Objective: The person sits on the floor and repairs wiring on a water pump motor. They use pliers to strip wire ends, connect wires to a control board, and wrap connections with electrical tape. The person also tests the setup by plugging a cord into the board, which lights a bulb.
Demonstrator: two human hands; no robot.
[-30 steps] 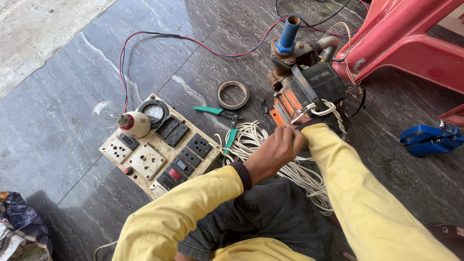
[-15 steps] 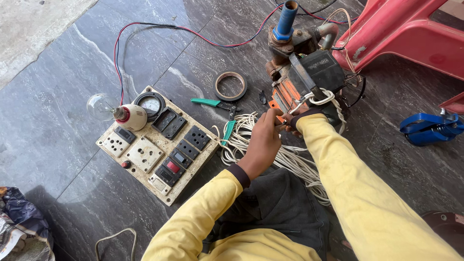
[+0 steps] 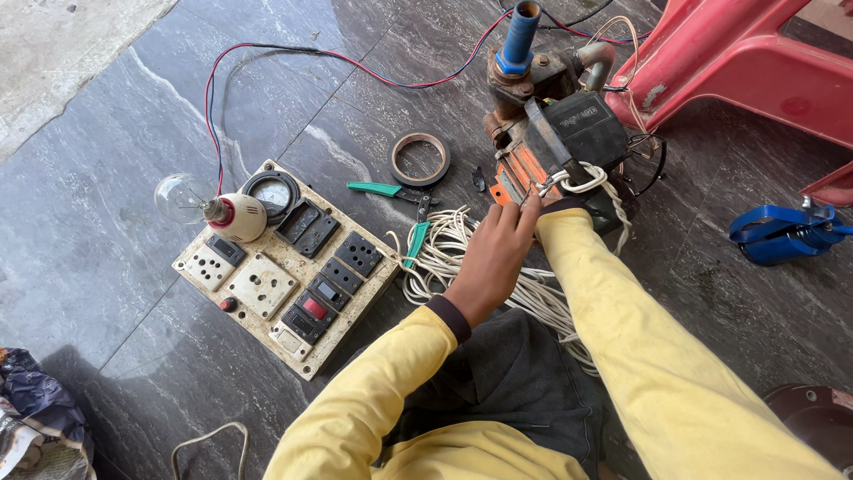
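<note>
- The switch board lies left of centre, a bulb at its upper-left corner.
- Tape roll and pliers sit between the board and the pump at upper centre.
- Coiled cord lies below the pump.
- The stool fills the upper right.

My sleeves are yellow. The chair is red, the pipe is blue, the rope is white, and the floor is dark grey with white streaks.

Single head-worn view, looking steeply down from above, close over the person's own arms, facing the dark stone floor, switch board left, red chair upper right
</note>
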